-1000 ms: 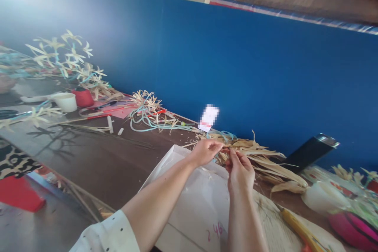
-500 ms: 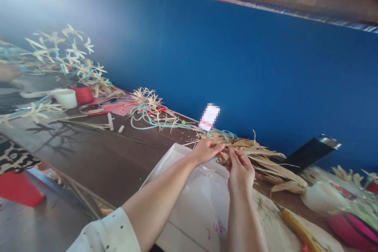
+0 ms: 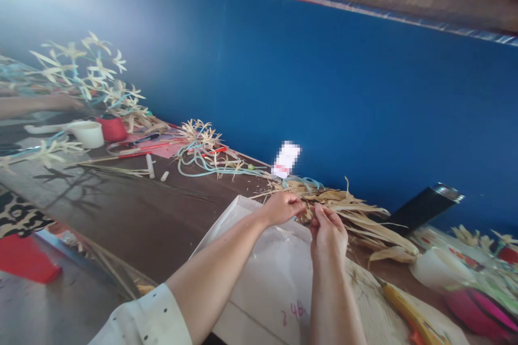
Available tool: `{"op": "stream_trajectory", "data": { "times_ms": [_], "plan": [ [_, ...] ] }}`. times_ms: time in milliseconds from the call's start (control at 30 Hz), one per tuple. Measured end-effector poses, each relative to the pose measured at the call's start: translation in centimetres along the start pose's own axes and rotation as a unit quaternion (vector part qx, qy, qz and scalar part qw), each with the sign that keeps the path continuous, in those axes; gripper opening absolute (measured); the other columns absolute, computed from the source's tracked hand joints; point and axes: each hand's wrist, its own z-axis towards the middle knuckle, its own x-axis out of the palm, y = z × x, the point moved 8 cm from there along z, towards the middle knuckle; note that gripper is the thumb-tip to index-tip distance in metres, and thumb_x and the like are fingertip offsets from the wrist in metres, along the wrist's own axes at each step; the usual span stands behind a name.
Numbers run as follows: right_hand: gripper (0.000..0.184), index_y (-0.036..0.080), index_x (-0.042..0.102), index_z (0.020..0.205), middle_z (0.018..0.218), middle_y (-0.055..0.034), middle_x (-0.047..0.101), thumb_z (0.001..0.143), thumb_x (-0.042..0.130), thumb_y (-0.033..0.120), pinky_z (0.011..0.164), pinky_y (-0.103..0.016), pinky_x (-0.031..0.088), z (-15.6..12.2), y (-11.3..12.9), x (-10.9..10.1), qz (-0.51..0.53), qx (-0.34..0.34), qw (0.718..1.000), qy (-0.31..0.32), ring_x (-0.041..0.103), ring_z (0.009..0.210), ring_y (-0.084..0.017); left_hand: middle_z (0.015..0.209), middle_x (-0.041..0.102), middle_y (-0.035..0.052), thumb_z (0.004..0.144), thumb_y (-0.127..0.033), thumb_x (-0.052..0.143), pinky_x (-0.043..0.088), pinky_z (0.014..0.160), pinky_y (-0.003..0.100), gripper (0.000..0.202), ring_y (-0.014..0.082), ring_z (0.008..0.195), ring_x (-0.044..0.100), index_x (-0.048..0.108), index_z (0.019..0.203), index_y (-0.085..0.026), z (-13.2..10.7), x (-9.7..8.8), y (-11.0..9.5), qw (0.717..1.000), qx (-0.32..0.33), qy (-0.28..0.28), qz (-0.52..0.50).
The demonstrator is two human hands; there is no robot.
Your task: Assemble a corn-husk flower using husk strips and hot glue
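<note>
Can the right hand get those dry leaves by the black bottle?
Probably yes: the right hand is close beside the dry leaves, and nothing seems to block it; the black bottle lies beyond.

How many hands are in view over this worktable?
3: the person's left hand and right hand, near the dried leaves; and a co-worker's blurred hand at far left, near the pale flowers. More may be hidden.

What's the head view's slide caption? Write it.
Left hand and right hand close together beside a heap of pale strips.
</note>
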Motion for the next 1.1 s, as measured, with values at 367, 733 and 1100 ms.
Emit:
{"op": "stream_trajectory", "data": {
  "times_ms": [367,733,1100],
  "plan": [
    [0.031,0.016,0.056,0.067,0.051,0.0058,0.049,0.054,0.076,0.035,0.035,-0.017,0.022,0.2,-0.3,-0.2,0.016,0.005,1.000,-0.012,0.036,0.040,-0.005,0.068,0.063,0.0010,0.083,-0.040,0.041,0.038,0.058,0.020,0.035,0.0113,0.062,0.055,0.063,0.076,-0.014,-0.5,0.7,-0.9,0.995,0.033,0.034,0.089],
    [0.041,0.016,0.063,0.087,0.085,-0.0035,0.064,0.063,0.069,0.050,0.036,-0.016,0.031,-0.5,-0.1,0.9,0.060,0.085,0.994,0.037,0.046,0.047,-0.005,0.068,0.062,0.0016,0.084,-0.036,0.036,0.039,0.060,0.021,0.036,0.0121,0.063,0.054,0.062,0.074,-0.014,-0.1,-0.2,-0.4,0.997,0.006,-0.002,0.071],
    [0.030,0.017,0.060,0.073,0.054,0.0056,0.054,0.055,0.079,0.033,0.037,-0.014,0.026,-1.0,-0.5,1.9,0.032,0.070,0.994,0.078,0.041,0.044,-0.004,0.069,0.063,0.0036,0.085,-0.047,0.038,0.043,0.066,0.023,0.045,0.0131,0.066,0.056,0.064,0.072,-0.013,0.1,0.4,-0.2,0.999,0.037,0.024,0.015]
  ]
}}
